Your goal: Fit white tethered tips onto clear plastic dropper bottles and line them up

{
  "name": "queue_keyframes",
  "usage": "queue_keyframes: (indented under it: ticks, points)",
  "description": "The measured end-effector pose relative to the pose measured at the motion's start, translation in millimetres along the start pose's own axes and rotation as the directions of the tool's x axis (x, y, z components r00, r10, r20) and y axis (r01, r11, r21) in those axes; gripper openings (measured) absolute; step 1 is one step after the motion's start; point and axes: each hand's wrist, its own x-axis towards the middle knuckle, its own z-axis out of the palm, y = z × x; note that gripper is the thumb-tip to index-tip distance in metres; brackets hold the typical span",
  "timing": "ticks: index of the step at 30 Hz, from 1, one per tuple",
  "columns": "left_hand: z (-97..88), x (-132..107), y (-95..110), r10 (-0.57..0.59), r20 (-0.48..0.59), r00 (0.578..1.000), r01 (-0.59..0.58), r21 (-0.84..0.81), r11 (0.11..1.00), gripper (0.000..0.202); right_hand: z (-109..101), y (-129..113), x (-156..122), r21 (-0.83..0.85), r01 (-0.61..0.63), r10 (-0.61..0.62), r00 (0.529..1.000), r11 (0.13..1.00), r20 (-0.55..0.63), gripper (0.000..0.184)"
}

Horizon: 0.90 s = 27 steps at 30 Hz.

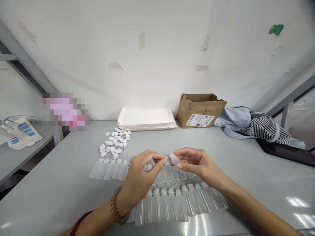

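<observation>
My left hand (pixel 145 170) pinches a small pale piece (pixel 166 158) with a metallic glint between thumb and forefinger; its exact kind is too small to make out. Close against it, my right hand (pixel 194 162) grips a small translucent plastic bottle (pixel 175 159) by its body, neck tilted up and to the left. Below both hands, a front row of clear squeeze bottles (pixel 163 206) lies side by side. Another row of bottles (pixel 108 169) lies behind, partly covered by my left hand. Several small white caps (pixel 115 142), some with thin pins, are scattered beyond that row.
A stack of white padded envelopes (pixel 147 118) rests against the wall, beside an open cardboard box (pixel 200 111). To the right lie a bundle of blue and striped cloth (pixel 258 126) and a black object (pixel 285 152). A white device with blue buttons (pixel 24 132) stands on the left-hand table.
</observation>
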Motion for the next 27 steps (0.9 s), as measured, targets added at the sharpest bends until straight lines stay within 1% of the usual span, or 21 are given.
queue_keyframes:
  ticks: [5, 7, 8, 9, 10, 11, 12, 13, 14, 16, 18, 20, 27]
  points:
    - [3.2, -2.3, -0.5, 0.137, -0.078, 0.987, -0.134, 0.045, 0.99, 0.01, 0.9, 1.4, -0.9, 0.019, 0.011, -0.011, 1.0, 1.0, 0.008, 0.023]
    - [3.6, -3.6, 0.8, 0.163, -0.08, 0.983, -0.16, 0.052, 0.986, 0.011, 1.9, 2.1, -0.7, 0.029, 0.016, -0.016, 1.0, 0.999, 0.01, 0.023]
    - [3.3, -4.2, 1.6, 0.154, -0.081, 0.985, -0.151, 0.04, 0.988, 0.01, 2.4, 2.3, -0.7, 0.034, 0.017, -0.017, 1.0, 0.999, 0.013, 0.022]
    - [2.5, -4.4, 2.4, 0.125, -0.085, 0.989, -0.124, 0.015, 0.992, 0.009, 2.9, 2.4, -0.6, 0.038, 0.018, -0.019, 1.0, 0.999, 0.015, 0.022]
    - [1.2, -4.2, 2.9, 0.07, -0.088, 0.994, -0.072, -0.025, 0.997, 0.007, 3.2, 2.4, -0.6, 0.038, 0.017, -0.018, 1.0, 0.999, 0.016, 0.021]
    - [-0.4, -3.5, 3.1, -0.009, -0.088, 0.996, 0.002, -0.083, 0.997, 0.004, 3.5, 2.4, -0.7, 0.032, 0.017, -0.017, 1.0, 0.999, 0.014, 0.021]
    - [-2.2, -2.1, 2.9, -0.101, -0.08, 0.992, 0.087, -0.163, 0.983, 0.007, 3.6, 2.6, -0.9, 0.023, 0.016, -0.016, 1.0, 1.0, 0.011, 0.021]
    - [-4.2, -0.1, 2.2, -0.193, -0.063, 0.979, 0.171, -0.26, 0.95, 0.012, 3.6, 2.9, -1.1, 0.011, 0.016, -0.016, 1.0, 1.0, 0.008, 0.022]
    - [-6.2, 2.4, 1.3, -0.273, -0.032, 0.962, 0.243, -0.366, 0.898, 0.018, 3.6, 3.5, -1.2, -0.005, 0.016, -0.016, 1.0, 1.0, 0.007, 0.022]
    - [-9.7, 7.8, -0.5, -0.373, 0.046, 0.927, 0.335, -0.552, 0.764, 0.026, 3.5, 5.3, -1.5, -0.034, 0.025, -0.025, 1.0, 0.999, 0.01, 0.023]
    - [-11.9, 12.1, -1.5, -0.411, 0.099, 0.906, 0.369, -0.659, 0.656, 0.027, 3.6, 7.4, -1.7, -0.064, 0.039, -0.037, 0.999, 0.997, 0.022, 0.025]
    - [-12.4, 13.6, -1.5, -0.425, 0.12, 0.897, 0.382, -0.694, 0.61, 0.027, 4.3, 8.8, -2.2, -0.092, 0.049, -0.046, 0.998, 0.995, 0.037, 0.027]
    - [-8.0, 8.8, -0.7, -0.393, 0.155, 0.906, 0.386, -0.682, 0.621, 0.021, 8.6, 9.1, -6.0, -0.128, 0.081, -0.072, 0.994, 0.988, 0.078, 0.031]
